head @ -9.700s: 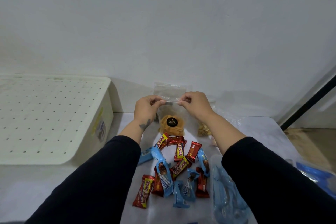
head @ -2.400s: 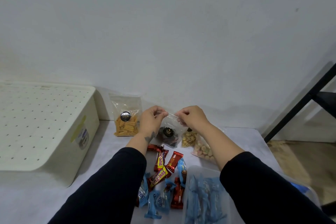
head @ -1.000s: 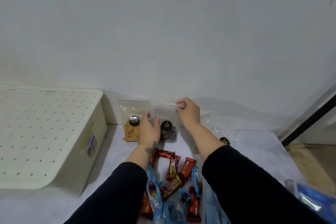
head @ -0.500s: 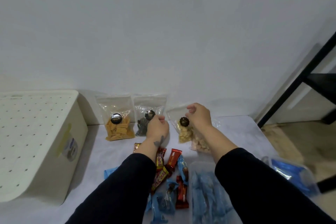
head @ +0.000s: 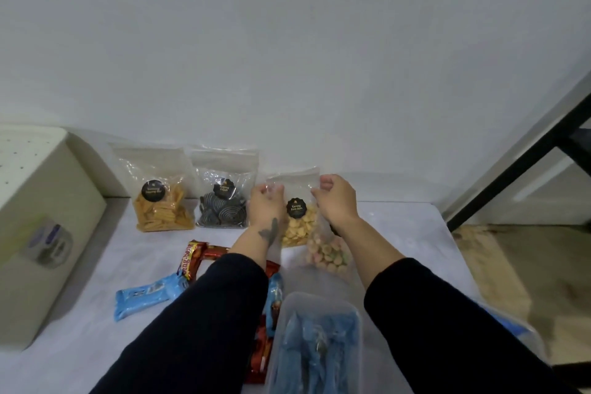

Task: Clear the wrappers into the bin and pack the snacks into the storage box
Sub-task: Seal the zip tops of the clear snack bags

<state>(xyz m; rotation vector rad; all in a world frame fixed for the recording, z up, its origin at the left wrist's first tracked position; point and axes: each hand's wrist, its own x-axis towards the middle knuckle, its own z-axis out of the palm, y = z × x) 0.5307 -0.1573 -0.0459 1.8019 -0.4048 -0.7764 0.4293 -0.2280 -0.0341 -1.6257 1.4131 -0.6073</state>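
Observation:
Both hands hold up a clear bag of pale yellow round snacks [head: 299, 224] by its top corners: my left hand [head: 266, 205] at the left corner, my right hand [head: 336, 200] at the right. A bag of orange sticks [head: 161, 198] and a bag of dark spiral snacks [head: 224, 198] lean upright against the wall to the left. A bag of pastel pieces [head: 326, 254] lies flat under my right wrist. Red wafer bars [head: 192, 257] and blue packets [head: 145, 296] lie on the white table, partly hidden by my sleeves.
A cream storage box with a perforated lid [head: 38, 227] stands at the left. A clear tub holding blue packets [head: 315, 342] sits at the front, between my arms. A black frame [head: 524, 163] and floor lie beyond the table's right edge.
The dark spiral bag was set upright beside the orange one and let go. Both hands moved right, and the yellow snack bag has been lifted up.

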